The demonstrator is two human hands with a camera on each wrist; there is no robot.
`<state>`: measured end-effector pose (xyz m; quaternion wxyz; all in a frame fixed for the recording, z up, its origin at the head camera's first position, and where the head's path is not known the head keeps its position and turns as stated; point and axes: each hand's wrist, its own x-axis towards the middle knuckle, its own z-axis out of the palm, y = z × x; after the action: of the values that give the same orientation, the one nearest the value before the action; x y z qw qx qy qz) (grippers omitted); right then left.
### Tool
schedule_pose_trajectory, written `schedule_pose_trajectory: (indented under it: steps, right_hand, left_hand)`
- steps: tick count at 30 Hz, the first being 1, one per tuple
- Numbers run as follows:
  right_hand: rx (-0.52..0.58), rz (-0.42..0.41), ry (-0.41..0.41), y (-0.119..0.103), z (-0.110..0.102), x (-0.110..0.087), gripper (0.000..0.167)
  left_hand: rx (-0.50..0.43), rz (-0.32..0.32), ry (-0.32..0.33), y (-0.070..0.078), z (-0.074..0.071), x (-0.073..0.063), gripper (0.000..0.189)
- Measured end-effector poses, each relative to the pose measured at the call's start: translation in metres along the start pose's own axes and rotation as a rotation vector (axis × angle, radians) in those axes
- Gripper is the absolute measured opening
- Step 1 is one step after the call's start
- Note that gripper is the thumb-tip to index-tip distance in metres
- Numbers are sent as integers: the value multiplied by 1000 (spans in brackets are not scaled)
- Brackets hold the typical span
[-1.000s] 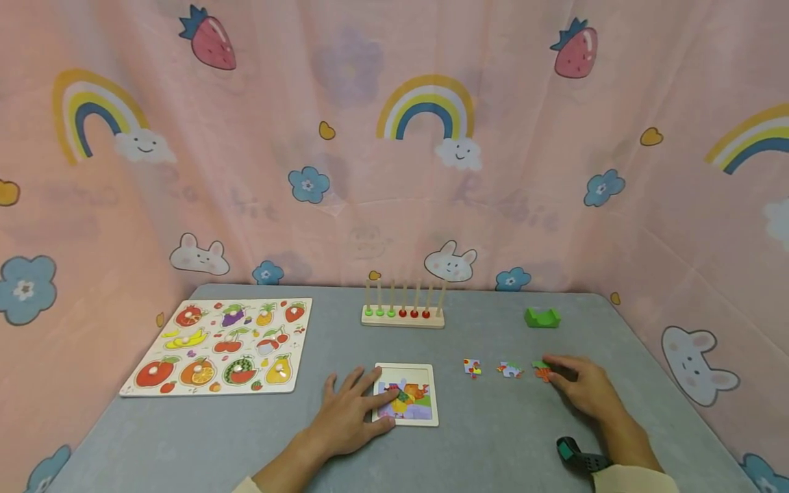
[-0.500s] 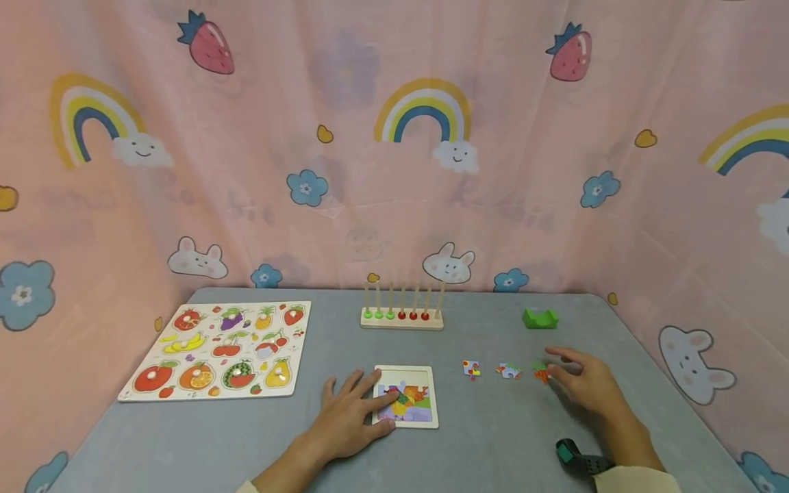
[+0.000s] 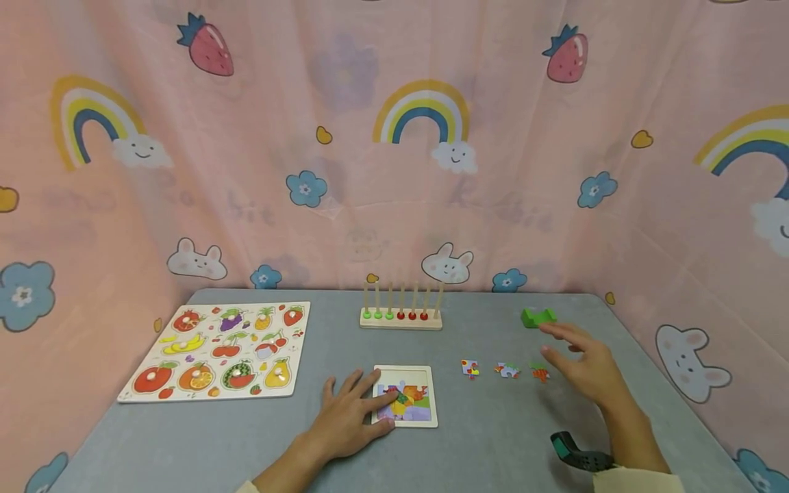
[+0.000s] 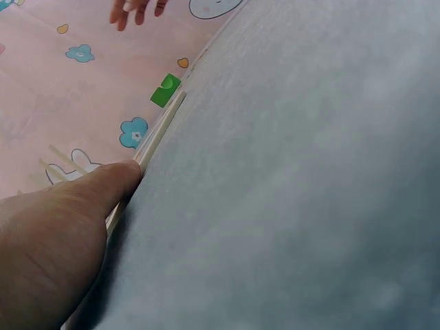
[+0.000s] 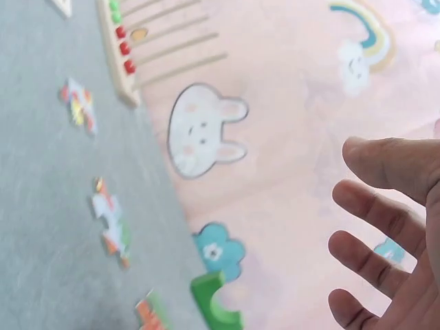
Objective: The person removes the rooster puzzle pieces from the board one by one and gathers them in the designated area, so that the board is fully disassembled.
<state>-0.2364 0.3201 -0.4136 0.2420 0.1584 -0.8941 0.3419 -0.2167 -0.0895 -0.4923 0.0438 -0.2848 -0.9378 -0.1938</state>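
Observation:
My left hand [image 3: 353,418] lies spread at the left side of a small wooden jigsaw tray [image 3: 404,368], an index finger across its partly filled picture. In the left wrist view the thumb [image 4: 113,184] rests along the tray's pale edge. My right hand [image 3: 585,363] is raised over the table, fingers apart and nothing between them. Just left of it lies an orange and green jigsaw piece [image 3: 540,372]. Further left in the same row are a white and green piece [image 3: 508,370] and a red, yellow and lilac piece [image 3: 470,368].
A fruit peg puzzle board [image 3: 216,352] lies at the left. At the back stands a wooden bead rack [image 3: 401,319] with green and red beads on upright pegs. A green notched block [image 3: 537,318] sits behind my right hand. Pink printed cloth [image 3: 345,233] surrounds the table.
My right hand has let go of the orange and green piece and lifted up and away from it. The left hand has stayed on the tray.

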Motion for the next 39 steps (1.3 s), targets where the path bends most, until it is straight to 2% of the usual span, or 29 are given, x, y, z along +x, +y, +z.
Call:
schedule_pose_trajectory:
  steps: [3, 8, 14, 21, 32, 39]
  right_hand:
    - [26, -32, -3, -8, -4, 3, 38]
    - [52, -41, -6, -24, -7, 5, 41]
    - [111, -81, 2, -41, -2, 8, 45]
    - [113, -149, -2, -59, 11, 14, 48]
    - [175, -163, -63, -83, 40, 19, 43]
    - [218, -210, -79, -91, 60, 21, 43]
  left_hand:
    - [-3, -2, 1, 0, 0, 0, 48]
    - [-21, 1, 3, 0, 0, -1, 48]
    - [-22, -2, 0, 0, 0, -1, 48]
    - [-21, -1, 8, 0, 0, -1, 48]
    - [-28, 10, 18, 0, -1, -1, 48]
    - [-18, -9, 0, 1, 0, 0, 49]
